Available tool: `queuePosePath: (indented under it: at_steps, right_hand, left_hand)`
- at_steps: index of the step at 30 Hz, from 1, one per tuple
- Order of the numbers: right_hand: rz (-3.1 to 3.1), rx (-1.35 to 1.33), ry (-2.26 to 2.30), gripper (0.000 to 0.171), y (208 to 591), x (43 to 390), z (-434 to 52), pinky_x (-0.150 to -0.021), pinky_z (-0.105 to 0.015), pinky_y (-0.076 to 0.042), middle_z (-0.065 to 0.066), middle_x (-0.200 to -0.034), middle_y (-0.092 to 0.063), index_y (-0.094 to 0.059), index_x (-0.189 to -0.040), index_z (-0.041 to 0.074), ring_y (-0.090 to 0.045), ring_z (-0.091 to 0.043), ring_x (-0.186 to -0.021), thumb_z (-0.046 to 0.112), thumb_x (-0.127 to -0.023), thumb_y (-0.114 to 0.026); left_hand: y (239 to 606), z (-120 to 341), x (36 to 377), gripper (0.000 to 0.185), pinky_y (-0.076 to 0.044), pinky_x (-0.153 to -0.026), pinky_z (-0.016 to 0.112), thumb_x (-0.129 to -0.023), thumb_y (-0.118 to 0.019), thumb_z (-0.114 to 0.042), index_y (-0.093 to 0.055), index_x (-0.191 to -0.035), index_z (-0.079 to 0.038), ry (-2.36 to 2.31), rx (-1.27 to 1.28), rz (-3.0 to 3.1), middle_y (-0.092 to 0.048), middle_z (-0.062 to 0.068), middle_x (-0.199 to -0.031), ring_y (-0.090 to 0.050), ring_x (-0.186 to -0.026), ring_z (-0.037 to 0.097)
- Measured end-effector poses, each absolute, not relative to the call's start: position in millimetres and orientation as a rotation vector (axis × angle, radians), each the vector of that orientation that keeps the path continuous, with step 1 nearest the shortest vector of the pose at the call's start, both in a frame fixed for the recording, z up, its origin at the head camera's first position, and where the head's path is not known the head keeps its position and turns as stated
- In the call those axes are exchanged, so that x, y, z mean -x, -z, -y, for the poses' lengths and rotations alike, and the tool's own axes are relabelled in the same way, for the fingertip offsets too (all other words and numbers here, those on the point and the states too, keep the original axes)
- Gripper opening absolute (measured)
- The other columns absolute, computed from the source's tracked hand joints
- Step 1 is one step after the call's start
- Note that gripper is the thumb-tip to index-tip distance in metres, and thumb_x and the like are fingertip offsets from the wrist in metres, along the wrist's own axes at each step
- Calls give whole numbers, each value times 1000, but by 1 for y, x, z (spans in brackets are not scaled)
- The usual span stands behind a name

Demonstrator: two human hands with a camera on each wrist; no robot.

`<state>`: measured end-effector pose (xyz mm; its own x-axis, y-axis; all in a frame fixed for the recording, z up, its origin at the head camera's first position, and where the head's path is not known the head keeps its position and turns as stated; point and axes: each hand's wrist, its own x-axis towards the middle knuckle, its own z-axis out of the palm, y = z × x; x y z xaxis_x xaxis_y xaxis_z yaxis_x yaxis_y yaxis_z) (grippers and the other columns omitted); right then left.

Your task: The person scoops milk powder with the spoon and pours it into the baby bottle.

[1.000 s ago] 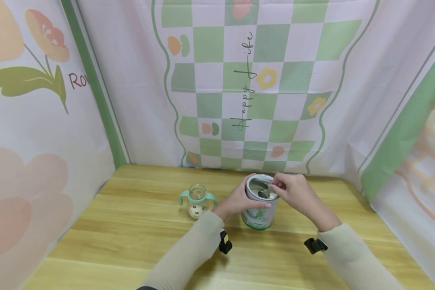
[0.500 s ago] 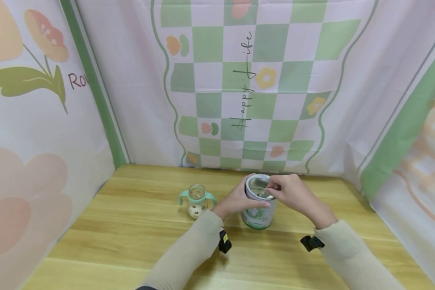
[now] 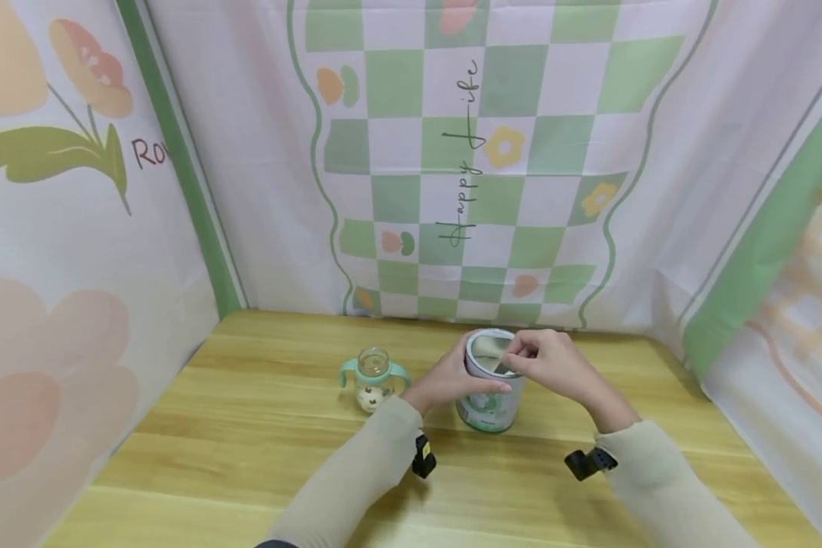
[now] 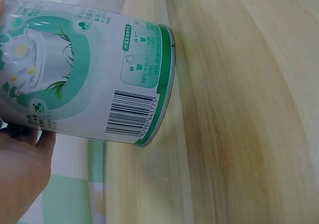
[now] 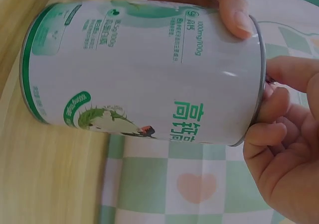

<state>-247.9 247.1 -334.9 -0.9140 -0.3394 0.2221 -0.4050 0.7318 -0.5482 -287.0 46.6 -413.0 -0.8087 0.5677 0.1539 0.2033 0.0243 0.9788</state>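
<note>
At the left of the counter point(image 3: 246, 403) stands an uncapped clear bottle point(image 3: 373, 396) with mint side handles. The left sleeve point(image 3: 383, 449) passes just in front of it, so an elbow swinging outward could knock it over. Next, the left hand point(image 3: 450, 380) has its grip wrapped around the open can point(image 3: 489, 411), thumb across the front. Whether the base sits flat I cannot tell; if that hold loosens, a push at the rim could tip it and spill what is inside. Rightmost, the right hand point(image 3: 551, 365) has its grip pinched at the rim, seemingly on a thin utensil point(image 5: 269, 78), mostly hidden. Such a light pinch could slip, dropping it inside.
</note>
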Motion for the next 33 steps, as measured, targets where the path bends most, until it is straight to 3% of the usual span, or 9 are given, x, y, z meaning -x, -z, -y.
queuePosePath:
  at_steps: [4,12,27,33]
  right_hand:
    - [2785,-525,-1071,16,335,249,-251,-57,-30,-47,-1,-75,-67,-73,-87,13,-56,-18,-65,27,-95,-70]
    - [2735,-392,-1268,29,338,250,-261,-69,-32,-53,-7,-87,-74,-74,-97,6,-67,-21,-77,34,-97,-68]
    - [2543,-244,-1330,38,343,251,-269,-63,-25,-49,-13,-85,-71,-72,-98,-1,-62,-20,-75,37,-97,-68]
    - [2499,-287,-1199,32,349,249,-268,-53,-25,-44,-7,-78,-69,-72,-93,3,-58,-19,-66,35,-97,-69]
  left_hand:
    - [412,-47,286,84,-45,-99,36,-82,-86,-27,-33,-147,-34,-1843,-755,-2039,-50,-11,-132,-54,-121,17]
    - [408,-47,284,86,-44,-100,36,-81,-87,-29,-33,-148,-33,-1833,-741,-2055,-49,-11,-133,-53,-116,8]
    - [411,-47,287,89,-42,-103,38,-80,-88,-31,-32,-150,-32,-1814,-716,-2095,-47,-12,-136,-52,-119,7]
    - [413,-47,288,90,-43,-103,37,-81,-87,-30,-30,-150,-34,-1818,-746,-2072,-48,-13,-136,-52,-119,7]
